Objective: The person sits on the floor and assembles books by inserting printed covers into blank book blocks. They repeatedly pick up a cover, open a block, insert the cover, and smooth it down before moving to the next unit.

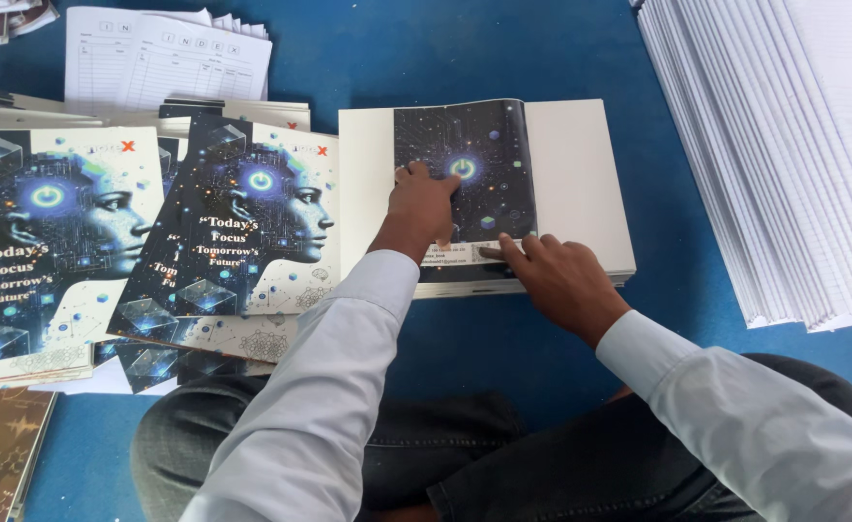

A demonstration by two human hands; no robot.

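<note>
A blue floor (503, 58) carries everything: stacks of printed covers (242, 232) on the left, a thick white pad (581, 184) in the middle, fanned white sheets (784, 145) on the right, index pages (165, 58) up top.

Notebook bindery floor: printed covers (242, 232), ruled paper stacks (784, 145), blue mat (368, 58)

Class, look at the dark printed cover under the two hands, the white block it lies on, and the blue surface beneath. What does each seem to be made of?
Dark printed cover: likely coated paper or thin card, with a faint sheen.
White block: seemingly a stack of plain matte paper; sheet edges show at its side.
Blue surface: looks like cloth or matting, dull and slightly grainy; uncertain.
Left hand and right hand press the cover flat.
</note>
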